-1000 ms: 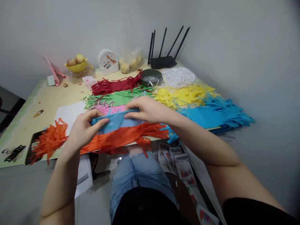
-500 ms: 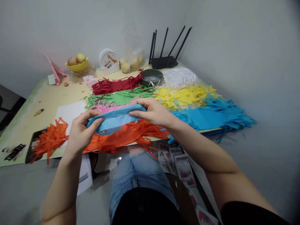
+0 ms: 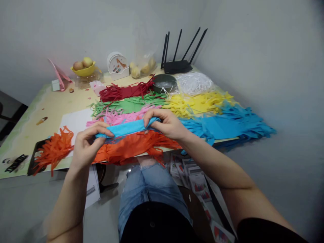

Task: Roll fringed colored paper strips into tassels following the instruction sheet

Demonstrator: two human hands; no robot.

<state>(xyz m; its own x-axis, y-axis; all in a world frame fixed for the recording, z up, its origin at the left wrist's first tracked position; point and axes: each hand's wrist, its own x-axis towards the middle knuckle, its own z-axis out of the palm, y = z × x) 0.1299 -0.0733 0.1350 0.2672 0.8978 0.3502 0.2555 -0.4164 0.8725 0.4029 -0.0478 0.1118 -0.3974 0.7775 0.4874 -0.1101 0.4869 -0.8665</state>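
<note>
A narrow folded strip of blue tissue paper (image 3: 129, 128) stretches between my two hands. My left hand (image 3: 88, 143) pinches its left end, fingers over the top and thumb below. At the right end, my right hand (image 3: 164, 123) grips it between thumb and fingers. Just beneath the strip lies fringed orange tissue paper (image 3: 131, 148) along the table's front edge. Fringed pink tissue paper (image 3: 121, 117) shows behind it. Fringed blue tissue paper (image 3: 222, 126) spreads to the right of my right hand. An orange fringed bundle (image 3: 54, 146) rests left of my left hand.
Green (image 3: 134, 105), dark red (image 3: 126, 91) and yellow fringed paper (image 3: 202, 104) lie further back. Beyond them are a dark round bowl (image 3: 164, 82), white string (image 3: 194, 83), a black router (image 3: 178, 66) and a yellow fruit bowl (image 3: 83, 72). Printed packets (image 3: 198, 184) sit below the table edge.
The blue tissue paper has gone from a wider, partly open fold to a narrower, flatter strip. My hands have shifted slightly, fingers now over the top.
</note>
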